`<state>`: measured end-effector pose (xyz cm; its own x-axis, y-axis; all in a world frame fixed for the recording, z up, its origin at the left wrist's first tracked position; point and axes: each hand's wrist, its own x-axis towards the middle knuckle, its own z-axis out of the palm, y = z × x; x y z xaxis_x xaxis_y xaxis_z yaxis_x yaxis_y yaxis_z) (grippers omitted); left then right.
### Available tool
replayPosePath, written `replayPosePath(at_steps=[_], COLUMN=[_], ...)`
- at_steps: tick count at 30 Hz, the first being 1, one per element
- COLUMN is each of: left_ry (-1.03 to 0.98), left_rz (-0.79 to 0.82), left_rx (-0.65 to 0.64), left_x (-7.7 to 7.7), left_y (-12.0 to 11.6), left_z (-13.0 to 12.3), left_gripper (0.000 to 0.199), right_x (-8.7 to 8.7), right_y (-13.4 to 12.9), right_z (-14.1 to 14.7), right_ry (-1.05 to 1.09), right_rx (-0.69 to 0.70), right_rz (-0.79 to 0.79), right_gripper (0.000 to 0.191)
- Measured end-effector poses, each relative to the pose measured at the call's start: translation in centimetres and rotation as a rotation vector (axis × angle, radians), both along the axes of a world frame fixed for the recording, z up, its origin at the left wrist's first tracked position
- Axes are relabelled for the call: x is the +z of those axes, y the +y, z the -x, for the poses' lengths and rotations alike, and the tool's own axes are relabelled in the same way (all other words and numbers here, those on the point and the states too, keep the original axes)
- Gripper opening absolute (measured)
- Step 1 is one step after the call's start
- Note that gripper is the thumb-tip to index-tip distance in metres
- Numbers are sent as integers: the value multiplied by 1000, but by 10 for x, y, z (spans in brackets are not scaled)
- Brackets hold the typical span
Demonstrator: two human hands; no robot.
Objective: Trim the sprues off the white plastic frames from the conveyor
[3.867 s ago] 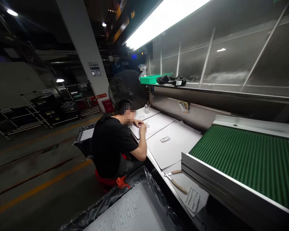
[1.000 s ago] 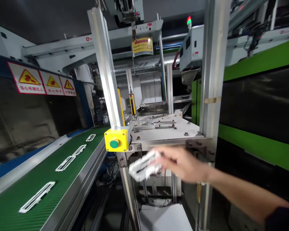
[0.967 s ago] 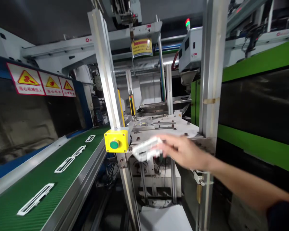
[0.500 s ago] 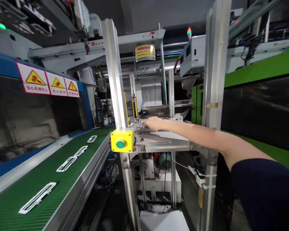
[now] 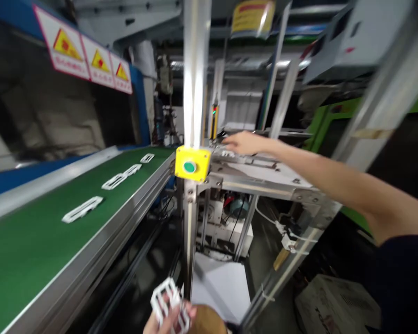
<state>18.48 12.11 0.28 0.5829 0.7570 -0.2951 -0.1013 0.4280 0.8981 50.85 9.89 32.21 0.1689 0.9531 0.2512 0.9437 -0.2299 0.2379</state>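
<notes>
My left hand [image 5: 167,320] is at the bottom centre, its fingers wrapped round a white plastic frame part [image 5: 165,299]. My right arm reaches across a metal-framed work table [image 5: 251,185], and my right hand [image 5: 244,142] is over the table's far left part, beside a metal fixture [image 5: 230,153]. Its fingers point left and downward; blur hides whether they grip anything. On the green conveyor belt [image 5: 55,246] at left lie several white frame parts [image 5: 82,209] in a row.
A yellow box [image 5: 192,163] with a green button is fixed to an upright metal post [image 5: 195,69]. Another post [image 5: 376,125] slants at right. Below the table are a white sheet [image 5: 221,287] and a round brown top [image 5: 207,320]. A carton [image 5: 337,306] stands lower right.
The view has tipped downward and shifted. My left hand has come into view with a white part. My right hand remains over the table's far left area.
</notes>
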Motion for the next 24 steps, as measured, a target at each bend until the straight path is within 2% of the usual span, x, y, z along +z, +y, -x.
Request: replayPosePath(at_steps=[3,6,8,10,14,16,18,21,24], left_ry=[-128,-221,-239,-261,-286,-237,-113,35,8], left_rz=[108,159,172,175,107,-17,-229,-505,-533], left_rx=[55,19,-28,-85,-185,-247,-294,-293,-172], left_x=[4,18,27,34,38,40,43,50,58], left_y=[-9,-9,-11,-13,-15,-13,-11,-11,-11], left_z=[7,4,0,-4,-9,-10,-10,-10,-7], left_gripper=[58,48,43,42,34,31,27,22,22], right_x=[7,0,-15,-34,-63,-71,-78,-91,-107], right_y=[-17,-40,-49,-51,-43,-38,-33,-27,-27], right_z=[41,96,131,156,175,178,181,185,185], right_ry=[81,174,179,145,8,-42,-58,-61,-67], right_rx=[189,439,609,718,722,712,745,787,741], right_rz=[-280,-348,-261,-94,188,269,349,475,567], right_gripper=[35,29,27,28,27,25,23,22,19])
